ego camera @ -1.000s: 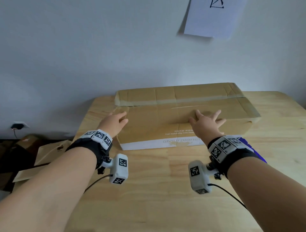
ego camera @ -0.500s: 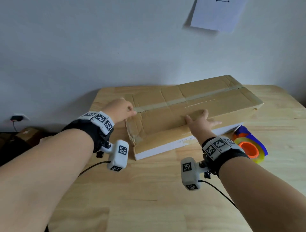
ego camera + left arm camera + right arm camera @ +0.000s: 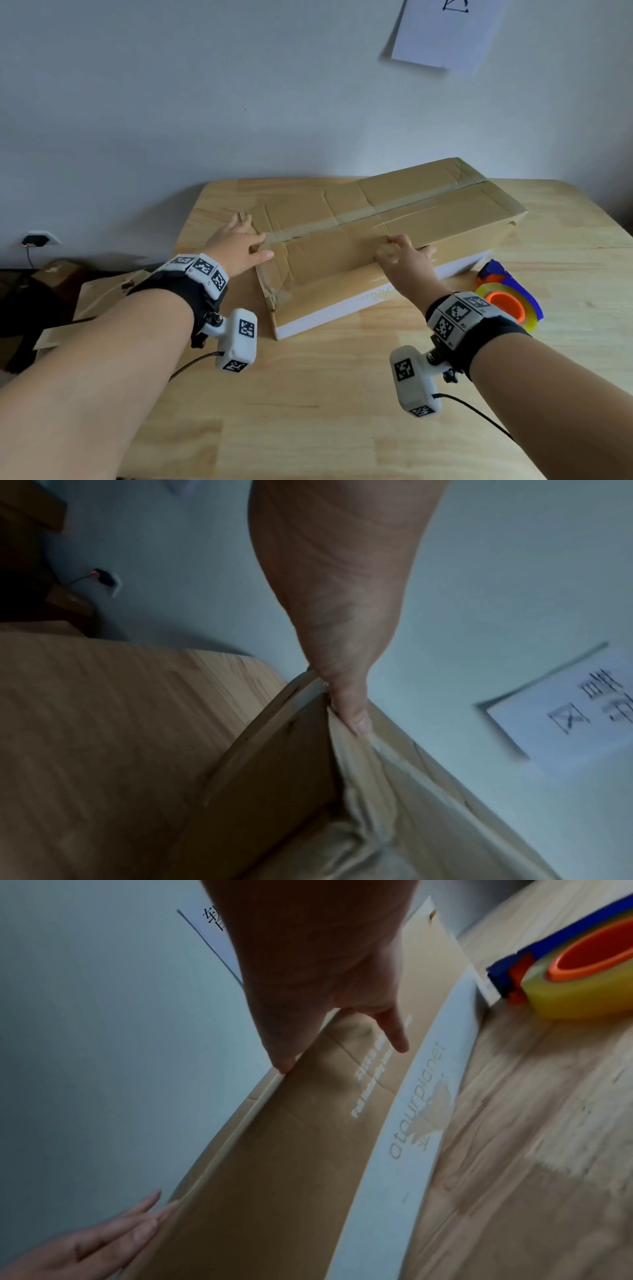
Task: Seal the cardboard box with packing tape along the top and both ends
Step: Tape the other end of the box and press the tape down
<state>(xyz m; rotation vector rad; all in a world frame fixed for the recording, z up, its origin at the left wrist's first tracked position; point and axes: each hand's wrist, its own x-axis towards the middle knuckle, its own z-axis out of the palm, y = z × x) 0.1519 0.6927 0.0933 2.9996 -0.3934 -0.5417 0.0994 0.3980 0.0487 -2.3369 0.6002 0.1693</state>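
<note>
A long brown cardboard box with a white band along its base lies slantwise on the wooden table. Its left end points toward me, and a strip of tape runs along its top seam. My left hand lies with spread, straight fingers over the box's left top corner; in the left wrist view the thumb rests on that crumpled corner. My right hand sits on the near top edge, fingertips pressing on top and the thumb down the front face. A blue tape dispenser with an orange core lies right of the box, untouched.
The wall stands close behind the table, with a paper sheet pinned high on the right. Flattened cardboard and a wall outlet are on the floor side at left. Bare tabletop stretches between me and the box.
Both hands have swung the box counterclockwise, its right end toward the wall and its left end toward me. The tape dispenser came into view. My right fingers went from spread to bent.
</note>
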